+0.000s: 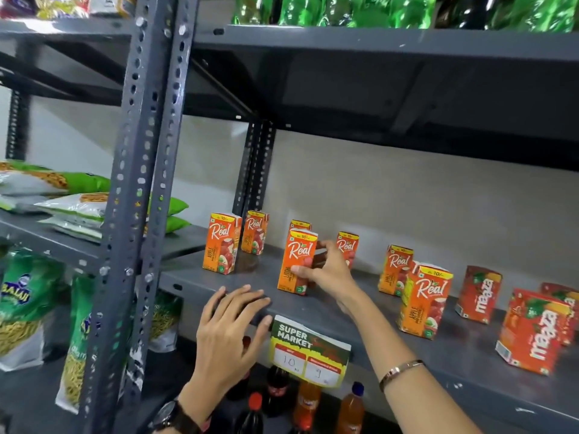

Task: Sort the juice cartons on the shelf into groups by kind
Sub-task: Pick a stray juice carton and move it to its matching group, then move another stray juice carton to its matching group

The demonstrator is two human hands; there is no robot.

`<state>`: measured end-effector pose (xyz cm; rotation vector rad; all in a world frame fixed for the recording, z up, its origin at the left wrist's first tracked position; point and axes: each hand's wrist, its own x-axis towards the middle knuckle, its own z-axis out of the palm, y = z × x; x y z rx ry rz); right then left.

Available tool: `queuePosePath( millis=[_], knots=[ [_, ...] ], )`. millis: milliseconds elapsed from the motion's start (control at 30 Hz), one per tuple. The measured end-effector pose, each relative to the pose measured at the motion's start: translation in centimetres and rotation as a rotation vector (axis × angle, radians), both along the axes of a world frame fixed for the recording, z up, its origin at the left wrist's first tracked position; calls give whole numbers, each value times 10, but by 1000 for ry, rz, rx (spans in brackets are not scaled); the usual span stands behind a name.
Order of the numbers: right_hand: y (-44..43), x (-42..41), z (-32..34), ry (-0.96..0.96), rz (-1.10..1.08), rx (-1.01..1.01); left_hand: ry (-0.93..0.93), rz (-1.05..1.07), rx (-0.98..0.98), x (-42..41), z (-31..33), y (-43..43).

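Orange Real cartons stand scattered on the grey shelf (360, 311). My right hand (329, 270) grips a Litchi carton (297, 261) from its right side; the carton stands upright on the shelf. Just behind it is another Real carton (300, 225), and a further one (347, 245) stands behind my fingers. Two Apple cartons (221, 244) (255, 233) are at the left. Two more Apple cartons (395, 270) (424, 303) stand right of my hand. Red Maaza cartons (477, 294) (532, 332) stand at the far right. My left hand (230, 327) rests flat on the shelf's front edge, fingers spread, holding nothing.
A price tag (308, 350) reading "Super Market" hangs from the shelf edge by my left hand. A perforated steel upright (138, 198) stands at the left, with snack bags (28, 308) beyond it. Soft-drink bottles (308, 402) stand on the shelf below; green bottles (344, 9) fill the one above.
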<state>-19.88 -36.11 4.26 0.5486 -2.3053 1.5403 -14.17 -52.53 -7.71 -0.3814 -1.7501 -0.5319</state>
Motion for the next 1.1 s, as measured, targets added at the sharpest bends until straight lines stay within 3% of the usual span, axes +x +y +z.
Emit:
queuePosePath(
  millis=[167,367,500,700,867,1100],
  knots=[
    [5,13,0,16,52,19,36,-29,46,-1,-1,4],
    [58,55,18,261,3,-26,156,-207,179,17,20,53],
    [127,107,37,414,-25,-124,191,-427,240,43,46,130],
    [263,187,44,541,-276,-132,143,-869,290,98,72,284],
    [397,244,32,573,-565,-156,-41,-1076,84,149,71,413],
    [563,277,-2,466,-867,-241,-52,-931,-389,171,60,524]
  ],
)
